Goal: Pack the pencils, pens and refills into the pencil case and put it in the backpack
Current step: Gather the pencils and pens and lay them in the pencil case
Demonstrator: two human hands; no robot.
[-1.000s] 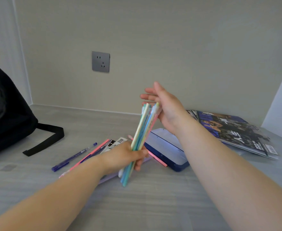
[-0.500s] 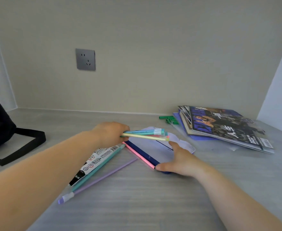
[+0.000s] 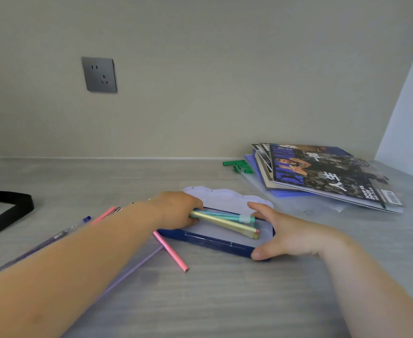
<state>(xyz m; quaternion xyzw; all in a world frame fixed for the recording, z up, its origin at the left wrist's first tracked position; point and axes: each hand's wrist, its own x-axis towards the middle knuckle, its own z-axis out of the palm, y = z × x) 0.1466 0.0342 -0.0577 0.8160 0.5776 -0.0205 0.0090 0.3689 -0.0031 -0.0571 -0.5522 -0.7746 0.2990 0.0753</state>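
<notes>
A bundle of slim pastel pencils [image 3: 225, 222], mint, teal and pale yellow, is lying low over the open tray of a flat navy-blue plastic pencil case [image 3: 215, 239] just right of the frame's centre, its long axis running from left to lower right, nearly in line with the case's own length but tilting a little across it. The left hand [image 3: 176, 211] is curling its fingers tight around the bundle's left end, so the free tips are pointing away from it toward the right end of the tray, where the right hand [image 3: 281, 234] is bracing the case, thumb [image 3: 259, 254] pressing on the near corner and fingers [image 3: 255, 206] spreading around the far edge under the pale scalloped lid [image 3: 227, 195]. It looks as though the left hand is about to let the bundle drop, and that will turn on swinging the tips square with the tray so they settle inside the right wall. Outward from the case, a loose pink pencil [image 3: 170, 251] is lying on the grey wood-grain desk [image 3: 200, 301], running from the case's left end toward the lower middle; a lilac pencil [image 3: 137, 267] and a clear blue-capped gel pen [image 3: 61, 234] are waiting further left, nearer the left arm. A black backpack strap [image 3: 8, 211] is showing at the left edge, and a stack of glossy magazines [image 3: 322, 176] is sitting at the right.
</notes>
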